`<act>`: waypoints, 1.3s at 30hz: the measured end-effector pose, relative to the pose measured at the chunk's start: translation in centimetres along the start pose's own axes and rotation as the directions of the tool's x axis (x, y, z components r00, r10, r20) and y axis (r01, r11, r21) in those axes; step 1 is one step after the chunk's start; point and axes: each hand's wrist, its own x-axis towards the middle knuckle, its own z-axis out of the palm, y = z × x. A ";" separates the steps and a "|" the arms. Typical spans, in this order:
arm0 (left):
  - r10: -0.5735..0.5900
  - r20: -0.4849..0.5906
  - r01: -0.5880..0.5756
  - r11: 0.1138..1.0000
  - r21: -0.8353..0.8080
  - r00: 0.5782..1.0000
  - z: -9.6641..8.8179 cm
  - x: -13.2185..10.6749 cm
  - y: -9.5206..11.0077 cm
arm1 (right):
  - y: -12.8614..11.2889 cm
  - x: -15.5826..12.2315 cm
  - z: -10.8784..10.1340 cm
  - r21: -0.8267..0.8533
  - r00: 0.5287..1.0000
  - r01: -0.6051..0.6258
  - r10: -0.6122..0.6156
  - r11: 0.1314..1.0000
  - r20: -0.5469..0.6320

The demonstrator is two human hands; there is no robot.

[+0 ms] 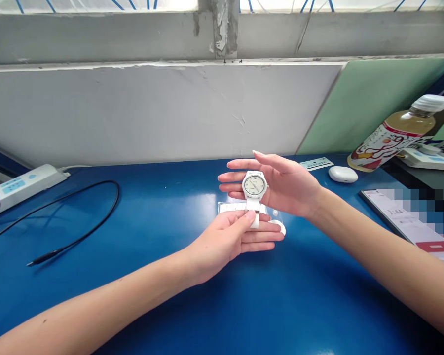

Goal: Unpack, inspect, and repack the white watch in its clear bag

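A white wristwatch (pixel 254 186) with a pale round dial faces up at me above the blue table. My left hand (pixel 231 231) pinches its white strap (pixel 253 204) between the thumb and the fingers, which lie stretched out beneath. Behind the watch my right hand (pixel 281 185) is open, palm toward me, with the fingers extended to the left. The watch case overlaps those fingers; whether it rests on them I cannot tell. Partly hidden under my left hand is a clear packet (pixel 225 207) with something white in it.
At the right are a white earbud case (pixel 343 174), a small card (pixel 316 163), a tilted drink bottle (pixel 394 133) and a phone (pixel 399 212) with a lit screen. A power strip (pixel 29 182) and black cable (pixel 92 229) lie left. A wall stands behind.
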 end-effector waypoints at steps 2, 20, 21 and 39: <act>-0.005 0.007 0.005 1.000 0.004 1.000 0.0 0.1 0.0 | 0.1 0.0 0.0 -0.004 1.000 0.001 -0.001 1.000 0.017; 0.537 0.268 -0.356 0.065 0.932 0.800 -1.6 -0.8 2.5 | 1.3 -7.7 -2.2 -0.934 0.807 0.350 -0.528 0.066 0.265; 0.520 0.298 -0.360 0.020 0.933 0.801 -1.5 -0.6 2.2 | 1.9 -8.2 -2.8 -0.933 0.800 0.358 -0.529 0.042 0.283; 0.348 0.327 -0.250 -0.248 0.936 0.879 -5.0 1.2 0.5 | 0.9 -9.9 -8.5 -0.972 0.910 0.201 -0.346 -0.119 0.231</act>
